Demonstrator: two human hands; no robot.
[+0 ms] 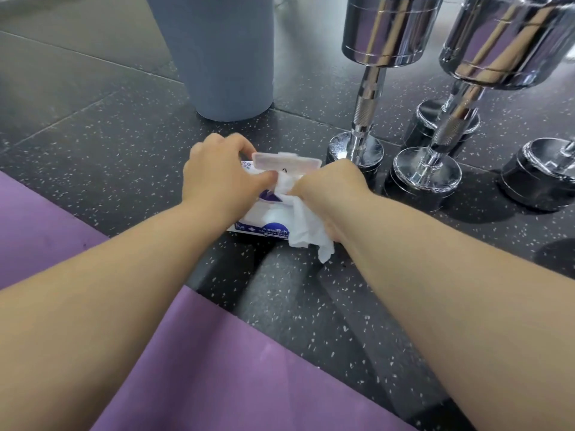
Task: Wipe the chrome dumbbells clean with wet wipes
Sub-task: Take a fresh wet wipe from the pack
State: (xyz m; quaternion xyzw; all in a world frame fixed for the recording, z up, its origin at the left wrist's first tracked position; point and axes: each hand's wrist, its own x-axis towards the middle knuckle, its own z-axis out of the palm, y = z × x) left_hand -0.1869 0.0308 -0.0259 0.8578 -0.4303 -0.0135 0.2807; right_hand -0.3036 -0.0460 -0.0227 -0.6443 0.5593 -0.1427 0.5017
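Observation:
A white and blue pack of wet wipes [259, 223] lies on the speckled dark floor, its clear plastic lid [286, 161] flipped up. My left hand [217, 178] holds the pack at its far left end, thumb by the opening. My right hand [329, 194] grips a crumpled white wipe [306, 228] that hangs over the pack's near right corner. Two chrome dumbbells stand on end to the right: one [370, 98] close behind my right hand, another [451, 126] further right.
A tall grey bin [224, 57] stands just behind the pack. More chrome dumbbell ends [541, 172] sit at the far right. A purple mat [217, 368] covers the floor at the near left, under my arms.

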